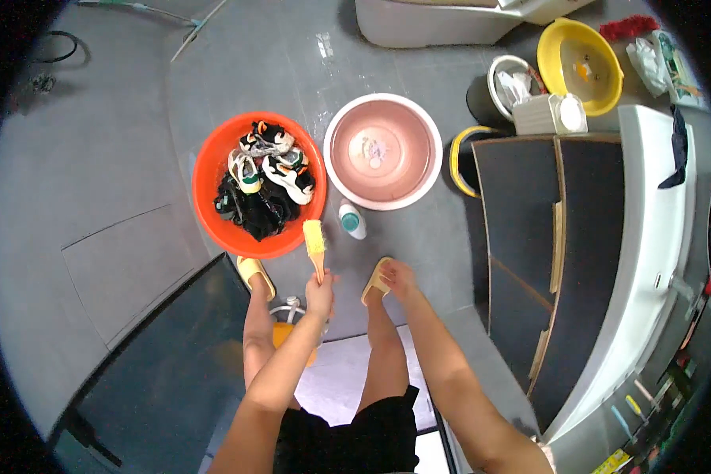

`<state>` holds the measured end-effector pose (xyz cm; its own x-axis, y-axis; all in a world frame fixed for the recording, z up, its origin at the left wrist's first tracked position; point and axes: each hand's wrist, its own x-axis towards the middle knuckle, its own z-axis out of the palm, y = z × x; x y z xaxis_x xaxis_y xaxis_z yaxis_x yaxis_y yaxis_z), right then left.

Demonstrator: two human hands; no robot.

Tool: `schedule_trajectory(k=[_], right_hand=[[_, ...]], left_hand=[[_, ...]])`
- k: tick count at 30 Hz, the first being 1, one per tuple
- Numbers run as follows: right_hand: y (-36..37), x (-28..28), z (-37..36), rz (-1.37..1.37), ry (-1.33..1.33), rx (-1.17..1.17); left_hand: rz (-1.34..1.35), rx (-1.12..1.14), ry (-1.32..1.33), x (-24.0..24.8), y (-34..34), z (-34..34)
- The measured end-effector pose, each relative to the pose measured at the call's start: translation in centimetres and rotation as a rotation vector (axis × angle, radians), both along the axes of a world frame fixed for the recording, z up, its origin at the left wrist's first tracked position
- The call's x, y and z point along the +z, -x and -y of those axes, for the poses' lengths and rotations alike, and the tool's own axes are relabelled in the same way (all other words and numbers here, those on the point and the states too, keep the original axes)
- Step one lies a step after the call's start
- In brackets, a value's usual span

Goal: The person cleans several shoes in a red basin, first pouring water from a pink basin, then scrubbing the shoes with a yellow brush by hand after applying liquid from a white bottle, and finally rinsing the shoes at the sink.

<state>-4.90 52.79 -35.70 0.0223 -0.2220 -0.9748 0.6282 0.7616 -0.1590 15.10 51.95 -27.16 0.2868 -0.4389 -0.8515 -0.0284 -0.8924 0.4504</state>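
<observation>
My left hand (pixel 319 297) is closed around the wooden handle of a brush (pixel 314 237) with yellow bristles. The brush head points away from me, beside the near right edge of an orange-red basin (pixel 210 225). Inside that basin lie several shoes (pixel 291 178), white and black with orange and green parts, and dark wet-looking items (pixel 259 215). My right hand (pixel 398 278) hangs over my right slipper, empty, with its fingers loosely apart. A white bottle with a teal cap (pixel 351 221) stands between the basins. The pink basin (pixel 431 178) with a white rim is on the right.
A dark cabinet (pixel 521 205) under a white sink (pixel 640 237) lines the right side. Beyond it are a yellow basin (pixel 547 59), a grey bin (pixel 482 99) and a white jug (pixel 533 118). A dark glass panel (pixel 166 371) lies at lower left. Yellow slippers (pixel 254 276) are on my feet.
</observation>
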Motion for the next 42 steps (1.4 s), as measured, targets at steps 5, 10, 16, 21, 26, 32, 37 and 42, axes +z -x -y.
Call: schedule_trajectory(k=[5, 10, 16, 21, 26, 32, 37, 42], right_hand=[[-3.4, -2.2, -3.7, -0.069, -0.044, -0.196], [-8.2, -4.5, -2.6, -0.331, 0.011, -0.116], [-7.7, -14.8, 1.7, -0.601, 0.104, -0.256], [-1.7, -21.9, 8.1, -0.895, 0.207, -0.22], [-0.5, -22.6, 11.6, -0.479, 0.214, -0.321], [3.0, -19.2, 12.8, -0.351, 0.387, -0.333], [2.7, -12.3, 8.5, -0.169, 0.537, -0.561], [4.5, -6.8, 0.5, 0.01, 0.568, -0.455]], left_hand=[[-0.103, 0.052, 0.091, -3.6, -3.8, 0.2], [-0.075, -0.277, 0.121, -6.3, -10.3, 1.4], [-0.115, -0.563, 0.171, -11.0, -11.7, 4.9], [-0.159, -0.479, 0.527, -19.3, -9.7, 5.8], [-0.141, -0.273, 0.682, -22.9, -6.9, 7.2], [-0.209, -0.139, 0.86, -26.5, -6.0, 7.6], [-0.248, -0.059, 1.002, -24.1, -5.6, 7.8], [-0.373, -0.154, 1.032, -19.7, -3.0, 6.4]])
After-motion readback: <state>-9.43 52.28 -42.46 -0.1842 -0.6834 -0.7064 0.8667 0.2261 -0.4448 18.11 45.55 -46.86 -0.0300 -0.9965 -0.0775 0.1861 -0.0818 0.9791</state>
